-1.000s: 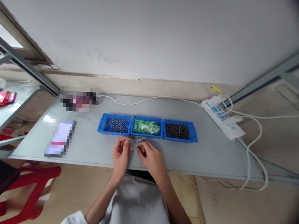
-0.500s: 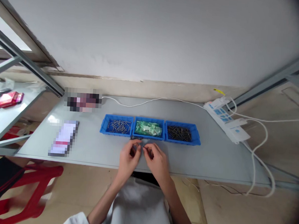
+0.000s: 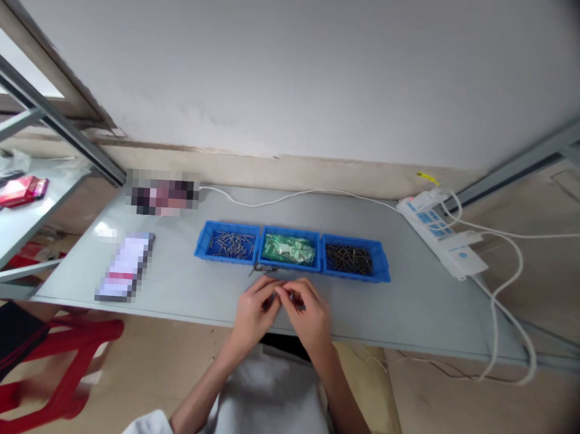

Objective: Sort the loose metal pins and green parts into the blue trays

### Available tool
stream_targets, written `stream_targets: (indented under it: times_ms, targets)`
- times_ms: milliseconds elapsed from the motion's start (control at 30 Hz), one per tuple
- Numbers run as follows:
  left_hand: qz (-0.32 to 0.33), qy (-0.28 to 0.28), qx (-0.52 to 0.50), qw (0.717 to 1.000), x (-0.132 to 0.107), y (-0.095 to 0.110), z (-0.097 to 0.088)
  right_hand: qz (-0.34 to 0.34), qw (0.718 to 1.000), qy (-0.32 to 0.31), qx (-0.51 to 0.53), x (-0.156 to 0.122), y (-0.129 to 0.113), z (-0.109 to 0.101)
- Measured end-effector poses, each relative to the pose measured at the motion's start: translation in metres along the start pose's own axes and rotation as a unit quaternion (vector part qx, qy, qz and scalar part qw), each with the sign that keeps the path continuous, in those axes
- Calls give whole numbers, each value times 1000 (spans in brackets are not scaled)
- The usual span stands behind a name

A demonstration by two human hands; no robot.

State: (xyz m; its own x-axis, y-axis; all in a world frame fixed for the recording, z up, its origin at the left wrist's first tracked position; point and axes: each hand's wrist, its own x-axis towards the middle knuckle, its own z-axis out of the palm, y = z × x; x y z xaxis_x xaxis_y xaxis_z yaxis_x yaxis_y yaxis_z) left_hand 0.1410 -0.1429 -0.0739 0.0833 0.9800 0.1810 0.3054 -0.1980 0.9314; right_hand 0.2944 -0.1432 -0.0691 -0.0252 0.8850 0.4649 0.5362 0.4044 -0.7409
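My left hand (image 3: 255,310) and my right hand (image 3: 306,313) meet fingertip to fingertip over the grey table's (image 3: 402,309) front edge. Both pinch something small and dark that I cannot make out. Just beyond them lies a small heap of thin metal pins (image 3: 263,268). Behind it stand three blue trays in a row: the left tray (image 3: 227,242) holds silver pins, the middle tray (image 3: 290,248) green and white pieces, the right tray (image 3: 355,257) dark pins.
A white power strip (image 3: 440,242) with white cables lies at the table's back right. A phone (image 3: 124,264) lies at the left, a blurred object (image 3: 162,193) behind it. A red stool (image 3: 60,353) and a person's dark sleeve are at lower left. A metal shelf (image 3: 9,219) stands at the left.
My hands have drawn together and slightly toward me, from apart near the pin heap to touching at the fingertips. The view has shifted a little.
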Motion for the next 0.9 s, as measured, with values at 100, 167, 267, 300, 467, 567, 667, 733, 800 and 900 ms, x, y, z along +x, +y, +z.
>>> stream_targets:
  times_ms: [100, 167, 267, 300, 467, 567, 667, 733, 800, 900]
  targets:
    - [-16, 16, 0, 1000, -1, -3, 1, 2, 1000, 5, 9, 0, 1, 1]
    - [-29, 27, -1, 999, -1, -4, 1, 4, 1000, 6, 16, 0, 1, 1]
    - [-46, 40, -7, 998, 0, -4, 1, 16, 1000, 6, 23, -1, 1, -2]
    - [-51, 43, -9, 998, 1, -3, 0, 22, 999, 5, 23, -1, 1, -3]
    - [-69, 42, -22, 996, 5, -1, -2, 37, 999, -19, 21, 0, 2, -4]
    - [-75, 38, -25, 996, 6, -2, -3, 34, 999, -24, 17, -2, 2, -2]
    - [-76, 35, -27, 996, 6, -3, -3, 33, 999, -25, 11, -6, 4, -1]
    - [-76, 31, -28, 996, 5, -3, -3, 35, 999, -27, 6, -9, 5, -1]
    - [-76, 29, -28, 996, 5, -4, -3, 36, 999, -29, 2, -10, 7, 0]
    - [-76, 29, -26, 996, 5, -5, -3, 39, 999, -31, 1, -10, 8, 1]
